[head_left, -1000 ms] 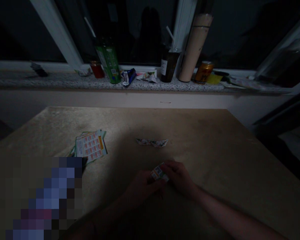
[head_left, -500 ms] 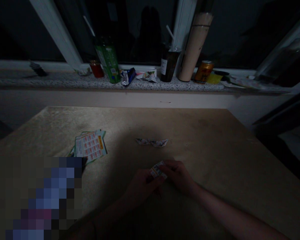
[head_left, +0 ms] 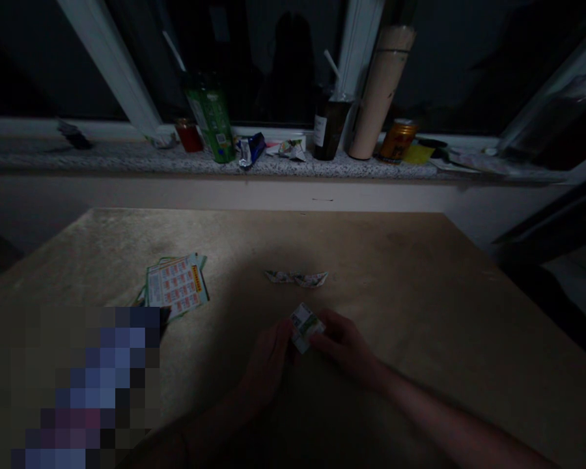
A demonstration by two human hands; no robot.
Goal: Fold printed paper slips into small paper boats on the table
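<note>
A small square of folded printed paper [head_left: 303, 324] is turned like a diamond above the middle of the table. My right hand [head_left: 344, 335] pinches its right side, thumb on top. Along the left corner lie the fingers of my left hand [head_left: 271, 352], closed together against the paper; part of their grip is hidden in shadow. Just beyond the hands rests a folded paper boat [head_left: 297, 279], long and narrow, with pointed ends.
A stack of printed sheets [head_left: 176, 283] lies on the table [head_left: 381, 254] at the left. On the windowsill stand a green bottle [head_left: 213, 124], a dark cup with a straw [head_left: 328, 133], a tall beige flask [head_left: 378, 98] and an orange can [head_left: 398, 140]. A blurred patch covers the lower left.
The paper has been turned and now shows a squarer, diamond-like face. My left thumb has come off its top, and the left hand has drawn back to its left edge.
</note>
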